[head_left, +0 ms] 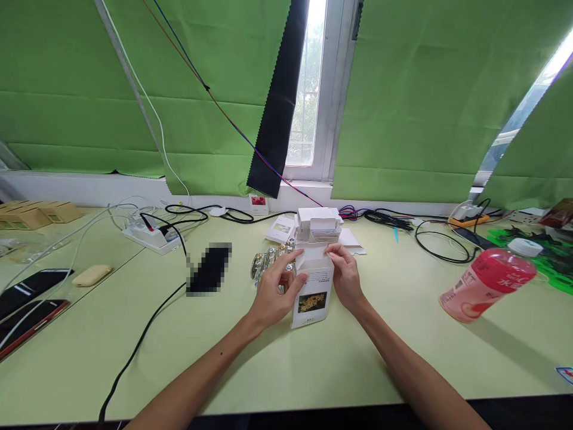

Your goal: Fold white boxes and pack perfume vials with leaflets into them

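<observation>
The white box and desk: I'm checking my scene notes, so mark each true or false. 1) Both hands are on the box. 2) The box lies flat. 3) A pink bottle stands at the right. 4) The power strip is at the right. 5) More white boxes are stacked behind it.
1) True: left hand and right hand hold the white box.
2) False: it stands upright.
3) True: pink bottle.
4) False: the power strip is at the left.
5) True: stacked boxes.
</observation>
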`<action>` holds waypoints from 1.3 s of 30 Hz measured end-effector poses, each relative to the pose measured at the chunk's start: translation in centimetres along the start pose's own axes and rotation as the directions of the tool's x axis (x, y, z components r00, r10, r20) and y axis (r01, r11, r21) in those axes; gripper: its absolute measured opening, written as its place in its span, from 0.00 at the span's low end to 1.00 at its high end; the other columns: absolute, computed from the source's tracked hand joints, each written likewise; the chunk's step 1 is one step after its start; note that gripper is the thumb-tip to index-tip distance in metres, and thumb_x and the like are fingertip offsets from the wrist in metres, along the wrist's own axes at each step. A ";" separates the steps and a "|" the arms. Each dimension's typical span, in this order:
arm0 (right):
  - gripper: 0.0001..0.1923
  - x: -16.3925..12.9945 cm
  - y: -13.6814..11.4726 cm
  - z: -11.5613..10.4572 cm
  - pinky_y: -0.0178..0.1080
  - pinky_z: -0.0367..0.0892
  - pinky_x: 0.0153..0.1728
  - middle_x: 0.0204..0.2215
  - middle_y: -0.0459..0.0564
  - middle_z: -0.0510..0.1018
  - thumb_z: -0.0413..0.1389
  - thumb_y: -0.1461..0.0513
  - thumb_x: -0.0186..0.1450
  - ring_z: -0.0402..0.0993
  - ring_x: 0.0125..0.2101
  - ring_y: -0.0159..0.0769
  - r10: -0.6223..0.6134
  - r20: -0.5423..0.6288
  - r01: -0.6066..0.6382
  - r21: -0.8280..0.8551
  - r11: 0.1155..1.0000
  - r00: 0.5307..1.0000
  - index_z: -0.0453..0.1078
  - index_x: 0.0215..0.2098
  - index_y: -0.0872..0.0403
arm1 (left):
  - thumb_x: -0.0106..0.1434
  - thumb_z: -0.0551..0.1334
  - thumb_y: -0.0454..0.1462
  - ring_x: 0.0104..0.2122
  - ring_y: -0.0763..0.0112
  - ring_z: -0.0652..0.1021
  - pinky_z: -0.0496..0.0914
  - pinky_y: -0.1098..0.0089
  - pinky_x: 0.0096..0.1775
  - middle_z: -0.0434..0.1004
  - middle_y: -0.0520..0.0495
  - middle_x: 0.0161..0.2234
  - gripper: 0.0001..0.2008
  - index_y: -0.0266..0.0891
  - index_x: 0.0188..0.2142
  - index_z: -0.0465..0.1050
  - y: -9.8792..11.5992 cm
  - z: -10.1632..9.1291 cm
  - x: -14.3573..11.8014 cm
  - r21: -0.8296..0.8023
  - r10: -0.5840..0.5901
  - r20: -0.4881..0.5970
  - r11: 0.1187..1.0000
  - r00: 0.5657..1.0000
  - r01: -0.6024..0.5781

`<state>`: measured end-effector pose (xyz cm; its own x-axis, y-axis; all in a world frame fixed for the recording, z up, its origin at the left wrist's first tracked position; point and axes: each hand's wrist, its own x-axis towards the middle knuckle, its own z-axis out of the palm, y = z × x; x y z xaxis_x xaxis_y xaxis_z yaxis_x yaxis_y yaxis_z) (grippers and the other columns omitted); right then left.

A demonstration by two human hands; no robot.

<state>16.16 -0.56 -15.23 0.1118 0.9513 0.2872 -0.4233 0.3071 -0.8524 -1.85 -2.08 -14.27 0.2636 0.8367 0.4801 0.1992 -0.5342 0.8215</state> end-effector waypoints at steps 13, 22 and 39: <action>0.09 0.0 0.8 -0.5 0.34 0.58 0.27 0.30 0.43 0.66 0.54 0.53 0.69 0.60 0.27 0.32 -0.066 0.058 0.072 -0.124 0.990 0.996 0.63 0.37 0.49 | 0.69 0.61 0.47 0.25 0.79 0.72 0.71 0.74 0.27 0.73 0.42 0.48 0.23 0.41 0.60 0.70 -0.1 0.2 -0.1 -0.013 -0.006 0.011 1.000 1.000 0.006; 0.08 -0.2 1.0 -0.5 0.34 0.58 0.26 0.30 0.43 0.66 0.52 0.54 0.70 0.60 0.26 0.32 -0.108 0.064 0.117 -0.169 0.979 0.992 0.62 0.38 0.49 | 0.69 0.61 0.46 0.26 0.78 0.73 0.72 0.73 0.27 0.73 0.42 0.48 0.22 0.42 0.60 0.70 0.0 0.2 0.0 -0.008 0.002 0.013 1.000 1.000 -0.002; 0.13 -1.1 0.3 0.5 0.38 0.72 0.36 0.45 0.51 0.77 0.53 0.52 0.72 0.76 0.43 0.39 -0.331 0.076 0.337 -0.330 0.882 0.941 0.66 0.50 0.48 | 0.68 0.62 0.48 0.22 0.81 0.71 0.66 0.78 0.19 0.69 0.44 0.46 0.22 0.46 0.59 0.70 0.3 -0.2 0.4 -0.163 -0.099 -0.025 0.982 0.995 0.094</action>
<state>15.48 -1.51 -15.61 0.1773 0.7912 0.5853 -0.0391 0.5999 -0.7991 -1.87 -1.86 -13.80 0.2188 0.8882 0.4039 0.0662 -0.4265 0.9020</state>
